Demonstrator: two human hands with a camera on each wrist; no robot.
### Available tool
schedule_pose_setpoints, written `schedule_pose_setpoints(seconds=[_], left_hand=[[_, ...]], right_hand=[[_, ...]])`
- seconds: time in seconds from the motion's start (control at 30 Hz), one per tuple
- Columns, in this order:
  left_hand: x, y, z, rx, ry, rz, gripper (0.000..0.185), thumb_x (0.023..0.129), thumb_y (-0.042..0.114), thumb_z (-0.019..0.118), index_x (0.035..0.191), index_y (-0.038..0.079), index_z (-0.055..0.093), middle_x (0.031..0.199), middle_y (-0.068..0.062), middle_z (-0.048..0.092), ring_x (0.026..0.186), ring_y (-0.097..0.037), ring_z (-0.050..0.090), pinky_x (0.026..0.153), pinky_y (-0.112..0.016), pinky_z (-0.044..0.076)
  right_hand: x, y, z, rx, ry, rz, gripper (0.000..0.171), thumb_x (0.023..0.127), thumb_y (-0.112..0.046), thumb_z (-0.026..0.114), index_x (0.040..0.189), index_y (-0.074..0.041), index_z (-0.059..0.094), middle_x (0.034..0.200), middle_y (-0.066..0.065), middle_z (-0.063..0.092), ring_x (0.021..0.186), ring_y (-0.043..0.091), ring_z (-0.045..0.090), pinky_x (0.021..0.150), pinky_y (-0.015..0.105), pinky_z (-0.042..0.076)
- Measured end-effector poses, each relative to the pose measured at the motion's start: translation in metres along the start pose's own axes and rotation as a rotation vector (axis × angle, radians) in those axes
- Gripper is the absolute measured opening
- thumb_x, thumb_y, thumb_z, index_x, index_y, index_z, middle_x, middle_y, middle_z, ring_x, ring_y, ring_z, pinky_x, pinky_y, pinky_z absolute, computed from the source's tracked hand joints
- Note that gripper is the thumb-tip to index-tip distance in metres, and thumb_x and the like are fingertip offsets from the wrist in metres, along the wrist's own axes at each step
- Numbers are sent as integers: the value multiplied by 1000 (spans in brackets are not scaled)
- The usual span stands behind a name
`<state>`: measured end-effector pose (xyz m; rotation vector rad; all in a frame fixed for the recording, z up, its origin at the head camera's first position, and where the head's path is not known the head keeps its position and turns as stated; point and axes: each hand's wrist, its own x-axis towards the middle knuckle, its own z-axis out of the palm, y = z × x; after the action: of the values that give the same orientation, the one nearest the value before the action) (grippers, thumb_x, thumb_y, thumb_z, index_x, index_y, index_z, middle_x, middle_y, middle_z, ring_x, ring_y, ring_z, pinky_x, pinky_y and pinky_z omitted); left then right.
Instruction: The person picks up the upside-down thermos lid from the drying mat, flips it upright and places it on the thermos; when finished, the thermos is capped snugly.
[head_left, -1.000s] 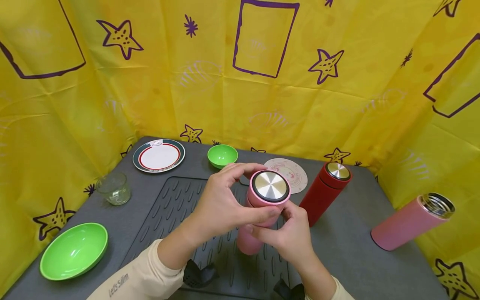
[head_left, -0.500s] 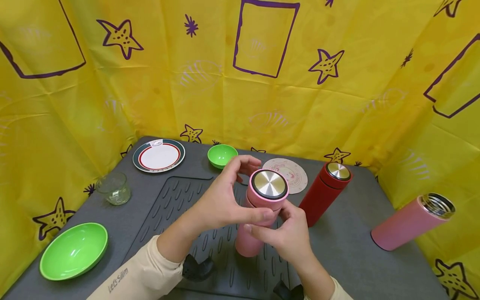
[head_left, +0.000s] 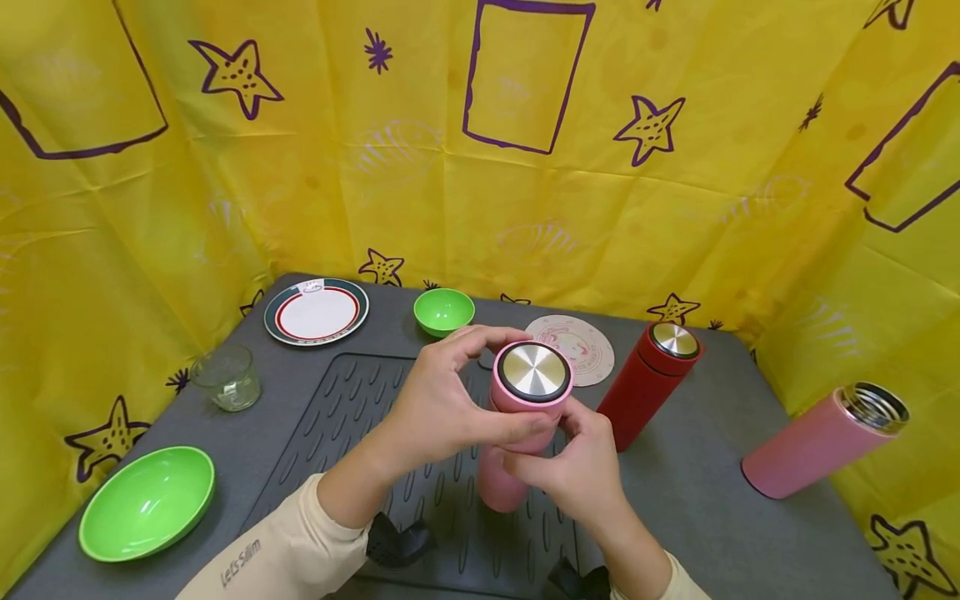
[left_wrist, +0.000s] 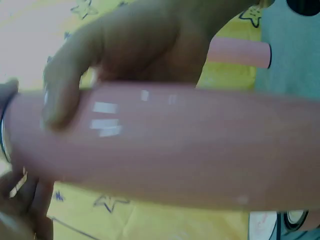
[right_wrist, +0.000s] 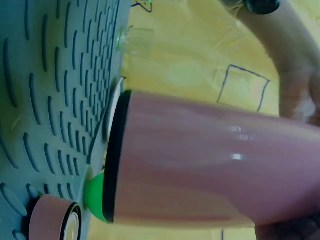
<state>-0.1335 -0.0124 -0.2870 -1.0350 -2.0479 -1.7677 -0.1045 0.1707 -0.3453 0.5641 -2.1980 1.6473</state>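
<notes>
Two hands gripping a pink flask above the ribbed drying mat.

The left hand (head_left: 442,408) is curling thumb and fingers round the brushed-steel-topped lid (head_left: 533,372) of the smooth, matte pink cylindrical flask (head_left: 510,450); the right hand (head_left: 577,467) is wrapping its body lower down. The flask's long axis is standing nearly upright over the grey rubbery mat (head_left: 360,433), lid uppermost and tilting toward the camera.

Open room to the left, crowding to the right

The ribbed mat (head_left: 352,417) is left bare leftward; rightward passage is blocked by the red flask (head_left: 648,383), just beside the hands.
</notes>
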Motion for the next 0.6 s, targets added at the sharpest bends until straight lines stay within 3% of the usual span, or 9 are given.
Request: schedule_pose_setpoints(seconds=[0.17, 0.3, 0.4, 0.6], left_hand=[[4, -6, -14, -125, -182, -9, 65, 68, 6, 88, 128, 10, 64, 118, 3, 67, 117, -19, 56, 100, -41, 43], [5, -5, -20, -112, -256, -17, 66, 72, 10, 85, 134, 12, 60, 122, 3, 65, 121, -18, 53, 102, -41, 41], [2, 0, -15, -62, -208, -20, 71, 73, 17, 85, 136, 14, 53, 127, 5, 59, 121, -16, 51, 103, -41, 40], [-6, 12, 7, 160, 58, -96, 76, 62, 37, 93, 123, 22, 50, 114, 11, 55, 111, -11, 47, 88, -41, 44]], right_hand=[[-2, 0, -3, 44, -84, 4, 44, 68, -13, 84, 109, -17, 69, 103, -4, 71, 96, 22, 63, 80, 38, 54], [-2, 0, -1, 63, -107, -24, 46, 69, -13, 84, 111, -18, 69, 106, -2, 71, 98, 23, 63, 82, 39, 54], [-2, 0, 1, 62, -82, -42, 44, 70, -12, 84, 111, -18, 69, 105, -1, 71, 98, 23, 64, 81, 39, 54], [-1, 1, 6, 0, 0, -71, 42, 71, -13, 85, 109, -17, 70, 101, -4, 72, 92, 19, 66, 75, 36, 56]])
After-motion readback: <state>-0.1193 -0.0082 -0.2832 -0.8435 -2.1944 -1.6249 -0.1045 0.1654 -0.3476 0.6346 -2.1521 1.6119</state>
